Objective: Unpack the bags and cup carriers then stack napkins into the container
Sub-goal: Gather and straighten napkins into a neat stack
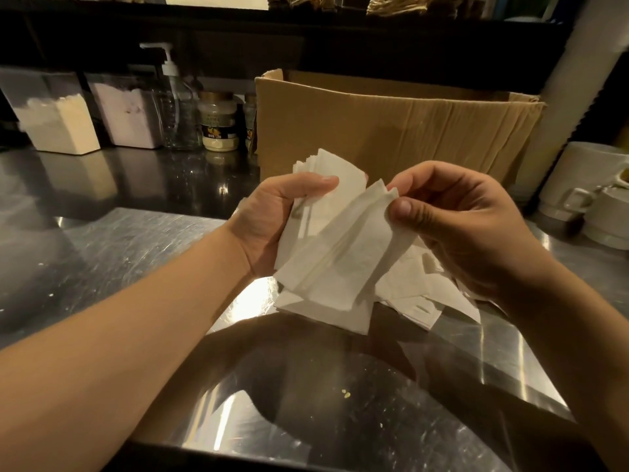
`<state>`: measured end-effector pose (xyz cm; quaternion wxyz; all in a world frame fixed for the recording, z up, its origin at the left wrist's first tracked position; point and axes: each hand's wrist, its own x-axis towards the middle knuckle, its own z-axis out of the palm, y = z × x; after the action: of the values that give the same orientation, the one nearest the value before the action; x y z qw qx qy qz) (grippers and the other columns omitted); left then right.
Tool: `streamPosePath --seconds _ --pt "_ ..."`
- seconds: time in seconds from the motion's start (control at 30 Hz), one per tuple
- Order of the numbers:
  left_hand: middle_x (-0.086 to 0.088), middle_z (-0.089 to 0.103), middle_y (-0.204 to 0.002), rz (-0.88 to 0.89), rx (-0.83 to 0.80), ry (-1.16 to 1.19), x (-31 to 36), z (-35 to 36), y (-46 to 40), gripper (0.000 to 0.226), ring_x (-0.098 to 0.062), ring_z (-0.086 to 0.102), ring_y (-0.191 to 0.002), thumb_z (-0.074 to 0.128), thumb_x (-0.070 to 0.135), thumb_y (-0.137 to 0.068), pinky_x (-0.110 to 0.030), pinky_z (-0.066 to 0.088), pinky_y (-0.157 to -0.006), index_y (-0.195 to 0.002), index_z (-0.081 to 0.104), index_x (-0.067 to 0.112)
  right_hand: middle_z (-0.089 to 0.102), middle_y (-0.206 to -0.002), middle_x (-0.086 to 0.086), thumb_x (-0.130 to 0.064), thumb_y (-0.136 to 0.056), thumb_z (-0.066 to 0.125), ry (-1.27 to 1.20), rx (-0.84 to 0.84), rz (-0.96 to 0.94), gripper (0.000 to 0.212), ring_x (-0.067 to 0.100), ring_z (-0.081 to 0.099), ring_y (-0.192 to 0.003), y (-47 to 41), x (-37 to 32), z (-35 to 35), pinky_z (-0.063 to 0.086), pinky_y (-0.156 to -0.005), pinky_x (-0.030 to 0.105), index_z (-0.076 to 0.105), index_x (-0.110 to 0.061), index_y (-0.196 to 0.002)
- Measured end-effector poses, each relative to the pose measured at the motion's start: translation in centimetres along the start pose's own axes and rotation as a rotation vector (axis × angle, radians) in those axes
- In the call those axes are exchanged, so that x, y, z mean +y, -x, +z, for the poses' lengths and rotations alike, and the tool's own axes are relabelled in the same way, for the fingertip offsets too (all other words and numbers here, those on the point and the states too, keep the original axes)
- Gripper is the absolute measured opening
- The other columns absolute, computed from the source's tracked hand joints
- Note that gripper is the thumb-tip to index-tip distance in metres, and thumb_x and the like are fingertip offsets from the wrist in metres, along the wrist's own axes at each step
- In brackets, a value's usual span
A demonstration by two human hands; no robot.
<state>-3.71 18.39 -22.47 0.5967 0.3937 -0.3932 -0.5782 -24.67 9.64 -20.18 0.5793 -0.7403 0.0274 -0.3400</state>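
White paper napkins (335,264), a small fanned stack, held up above a steel counter (112,253), between the two hands. Upper edges splayed apart, lower corners hanging toward the counter.

Left hand (272,219) gripping the far side of the stack, thumb laid across the top sheets, fingers curled round behind and mostly hidden by the paper. Right hand (466,223) pinching the near top corner of the front napkins between thumb and curled fingers, pulling those sheets slightly away from the rest. Both forearms bare, reaching in from the bottom corners.

Beneath and just right of the held stack, loose napkins (418,291) lying flat and scattered on the counter, overlapping one another, partly hidden by the right hand.

Directly behind the hands, an open cardboard box (391,131), its flaps up, standing on the counter against a dark shelf. To the left of the box, two small jars (218,122) with pale contents, then a clear pump bottle (177,110), then two translucent tubs (56,117) of pale powder, all in a row along the back. At the right edge, stacked white mugs (585,195), handles facing left. Above, on the shelf, bundles of what may be twine or paper handles, too dark and cropped to tell.
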Motion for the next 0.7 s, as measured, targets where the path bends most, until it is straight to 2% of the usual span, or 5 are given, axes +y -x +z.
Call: streamPosePath --seconds 0.1,0.2,0.47,0.6,0.7 --pt "-0.004 0.073 -0.082 0.001 -0.024 0.021 -0.4 0.7 0.0 0.019 -0.019 0.072 -0.074 0.064 0.024 -0.084 -0.033 0.062 -0.069 -0.095 0.075 0.014 0.075 -0.087 -0.003 -0.023 -0.074 0.073 0.037 0.049 -0.031 0.009 0.014 0.07 -0.086 0.0 0.1 0.1 0.058 -0.075 0.025 0.079 -0.027 -0.079" --pt "0.0 0.073 -0.078 -0.007 -0.038 0.006 -0.9 0.9 -0.1 0.029 -0.016 0.071 -0.071 0.056 0.032 -0.079 -0.03 0.059 -0.07 -0.072 0.082 0.019 0.075 -0.089 -0.004 -0.02 -0.078 0.071 0.106 0.097 -0.033 0.01 0.015 0.07 -0.088 0.0 0.2 0.1 0.057 -0.076 0.024 0.076 -0.025 -0.084" --pt "-0.003 0.075 -0.091 -0.05 -0.028 -0.016 -1.1 1.0 -0.1 0.032 -0.022 0.073 -0.081 0.061 0.044 -0.076 -0.037 0.06 -0.078 -0.082 0.084 0.023 0.074 -0.094 -0.007 -0.026 -0.079 0.068 0.256 0.148 0.015 0.014 0.016 0.069 -0.094 -0.1 0.5 0.2 0.057 -0.078 0.024 0.071 -0.022 -0.092" --pt "-0.007 0.073 -0.103 -0.088 -0.125 0.025 -1.1 0.6 -0.1 0.049 -0.028 0.072 -0.095 0.09 0.044 -0.058 -0.043 0.059 -0.085 -0.101 0.081 0.021 0.074 -0.095 -0.009 -0.028 -0.08 0.068 0.319 0.171 -0.002 0.014 0.014 0.069 -0.096 -0.2 0.8 0.3 0.057 -0.079 0.022 0.071 -0.024 -0.093" --pt "-0.008 0.073 -0.102 -0.092 -0.152 0.018 -1.3 0.2 -0.3 0.062 -0.028 0.072 -0.093 0.1 0.038 -0.044 -0.044 0.06 -0.084 -0.1 0.081 0.021 0.074 -0.095 -0.01 -0.03 -0.08 0.067 0.343 0.189 -0.021 0.013 0.013 0.069 -0.095 -0.3 1.0 0.3 0.056 -0.078 0.02 0.07 -0.026 -0.093"
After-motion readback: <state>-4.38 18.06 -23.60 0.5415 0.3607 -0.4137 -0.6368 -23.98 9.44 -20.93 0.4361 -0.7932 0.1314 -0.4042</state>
